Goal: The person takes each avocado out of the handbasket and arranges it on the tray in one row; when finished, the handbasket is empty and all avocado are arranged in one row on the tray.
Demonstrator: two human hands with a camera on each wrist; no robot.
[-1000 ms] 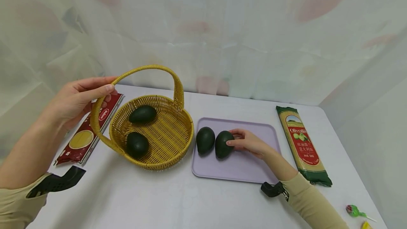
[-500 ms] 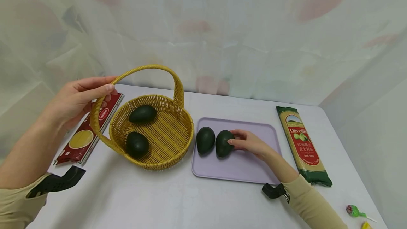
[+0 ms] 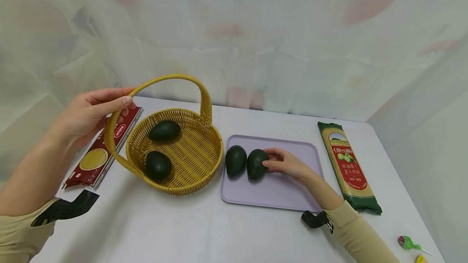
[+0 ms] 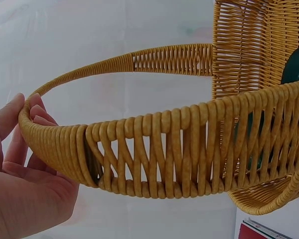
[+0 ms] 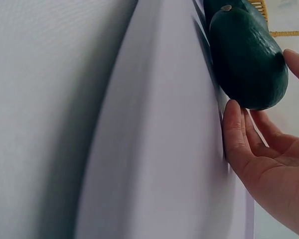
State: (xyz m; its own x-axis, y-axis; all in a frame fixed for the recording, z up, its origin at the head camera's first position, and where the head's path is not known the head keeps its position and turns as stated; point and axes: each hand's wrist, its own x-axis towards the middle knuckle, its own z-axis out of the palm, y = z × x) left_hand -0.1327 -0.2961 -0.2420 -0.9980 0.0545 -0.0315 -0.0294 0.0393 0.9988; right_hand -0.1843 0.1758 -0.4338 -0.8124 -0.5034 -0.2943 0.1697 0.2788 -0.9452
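Observation:
My left hand (image 3: 91, 113) pinches the handle (image 3: 176, 77) of a yellow wicker basket (image 3: 193, 145) between thumb and fingers. Inside the basket lie two dark green avocados, one at the back (image 3: 164, 130) and one nearer the front (image 3: 158, 166). A lilac tray (image 3: 285, 194) to the basket's right bears two more avocados side by side. The right-hand avocado (image 3: 256, 164) is held at its right end by my right hand (image 3: 289, 164); the right wrist view shows the thumb on one side and fingertips at its underside. The other avocado (image 3: 235, 160) lies untouched beside it.
A red packet (image 3: 98, 155) lies left of the basket, partly behind the left hand and handle. Right of the tray is a green and gold pasta packet (image 3: 349, 165). A lollipop (image 3: 409, 242) and a yellow wrapped thing (image 3: 421, 259) lie at the front right. A curtain (image 3: 256, 44) hangs behind.
The avocado at my right hand has shifted only very slightly on the tray, along with the hand. The left hand and basket stay where they were.

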